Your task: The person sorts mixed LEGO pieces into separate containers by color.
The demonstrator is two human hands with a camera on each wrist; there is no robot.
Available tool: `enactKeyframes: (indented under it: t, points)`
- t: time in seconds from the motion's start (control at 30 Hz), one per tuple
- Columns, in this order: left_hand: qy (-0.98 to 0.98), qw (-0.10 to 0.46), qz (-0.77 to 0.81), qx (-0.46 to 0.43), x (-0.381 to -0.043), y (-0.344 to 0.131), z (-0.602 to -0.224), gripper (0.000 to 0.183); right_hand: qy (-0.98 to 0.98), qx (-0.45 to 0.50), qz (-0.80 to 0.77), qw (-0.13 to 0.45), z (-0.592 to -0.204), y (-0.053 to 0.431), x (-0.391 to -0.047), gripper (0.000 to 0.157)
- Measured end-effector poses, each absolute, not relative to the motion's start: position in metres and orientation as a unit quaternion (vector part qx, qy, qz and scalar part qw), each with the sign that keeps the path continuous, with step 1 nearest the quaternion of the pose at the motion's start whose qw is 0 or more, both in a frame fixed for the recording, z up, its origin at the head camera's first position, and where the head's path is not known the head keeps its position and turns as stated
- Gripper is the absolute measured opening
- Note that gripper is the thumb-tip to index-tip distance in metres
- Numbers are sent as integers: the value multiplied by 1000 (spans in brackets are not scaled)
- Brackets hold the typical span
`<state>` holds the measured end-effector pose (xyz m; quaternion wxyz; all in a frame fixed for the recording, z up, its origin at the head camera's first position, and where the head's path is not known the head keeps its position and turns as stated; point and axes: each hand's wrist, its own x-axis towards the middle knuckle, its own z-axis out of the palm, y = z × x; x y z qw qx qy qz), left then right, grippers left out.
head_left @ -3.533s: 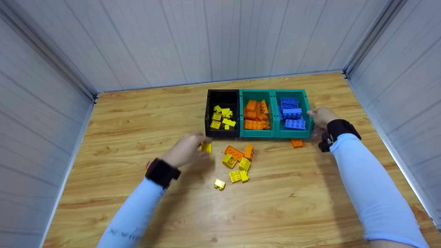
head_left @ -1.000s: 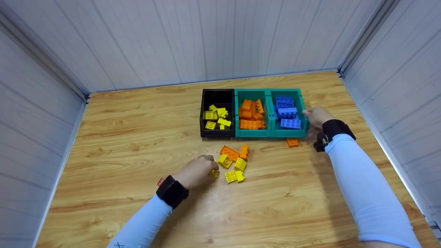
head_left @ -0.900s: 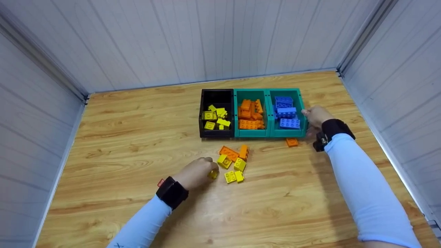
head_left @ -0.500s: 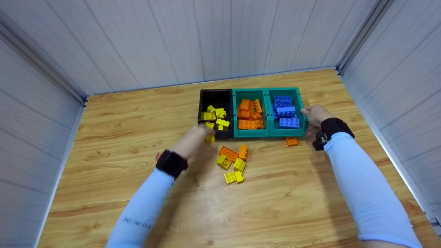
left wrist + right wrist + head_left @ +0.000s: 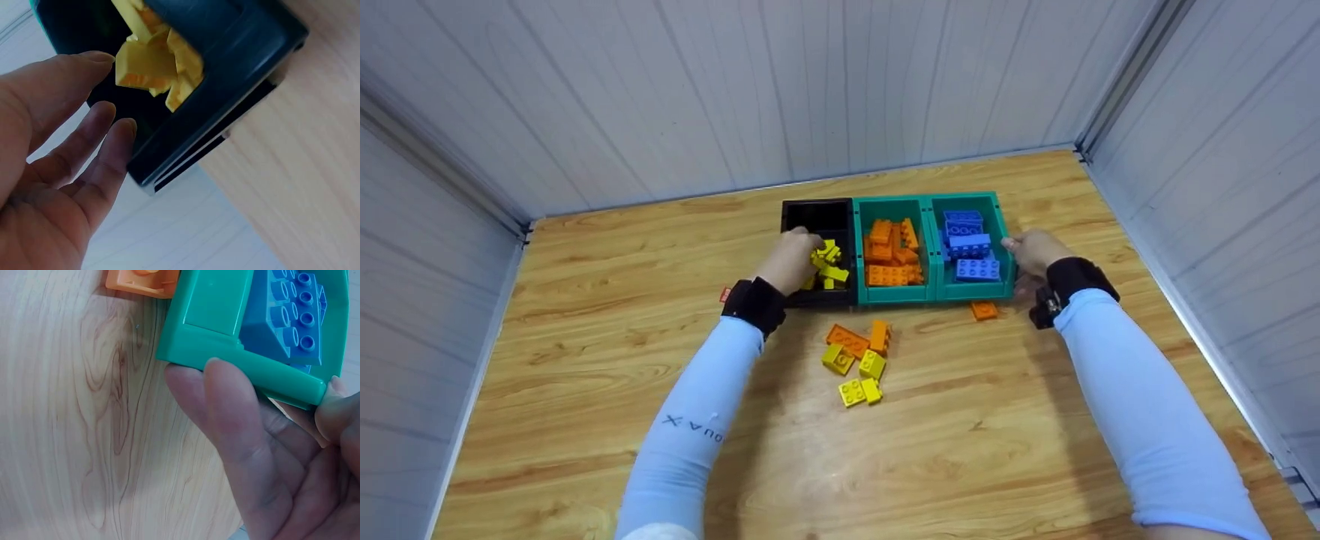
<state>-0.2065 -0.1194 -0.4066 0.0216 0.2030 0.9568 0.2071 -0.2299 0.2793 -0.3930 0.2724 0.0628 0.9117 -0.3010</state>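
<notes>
My left hand (image 5: 791, 261) is over the black bin (image 5: 817, 214), with thumb and fingertips spread apart and nothing between them. Just beyond the thumb, a yellow brick (image 5: 146, 64) lies among several other yellow bricks (image 5: 832, 274) inside that bin. At the far right, my right hand (image 5: 1037, 253) holds the side wall of the right green bin (image 5: 264, 374), thumb at the rim and fingertips against the outside. Blue bricks (image 5: 976, 270) fill this bin, while orange bricks (image 5: 889, 275) are in the middle green bin (image 5: 892, 206).
Before the bins lie two orange bricks (image 5: 847, 341) and several yellow ones, among them a square yellow brick (image 5: 852, 392). Another orange brick (image 5: 984, 310) sits close to the right bin's front edge. White panel walls (image 5: 810, 90) enclose the wooden table (image 5: 930, 465).
My left hand picked a yellow brick off the table, carried it up to the black bin and let it go there. My right hand has stayed on the green bin.
</notes>
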Motion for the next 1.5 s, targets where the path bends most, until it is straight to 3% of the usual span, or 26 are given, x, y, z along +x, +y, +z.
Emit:
enactKeyframes:
  t: [0.2, 0.33, 0.47, 0.67, 1.17, 1.5]
  points:
    - [938, 27, 257, 232, -178, -122, -410, 28, 915, 48, -294, 271, -390, 277, -230, 58]
    - [923, 59, 293, 244, -149, -120, -416, 28, 920, 43, -279, 271, -390, 277, -230, 59]
    - [916, 98, 310, 235, -121, -119, -426, 31, 915, 61, -288, 276, -393, 278, -231, 57]
    - [911, 99, 314, 247, -95, -114, -437, 40, 912, 59, -297, 276, -393, 280, -230, 57]
    - [922, 59, 265, 276, -80, -102, -457, 38, 923, 36, -273, 269, -390, 279, -230, 57]
    - [929, 69, 244, 269, -83, -97, -464, 33, 921, 36, -280, 270, -392, 278, -232, 56]
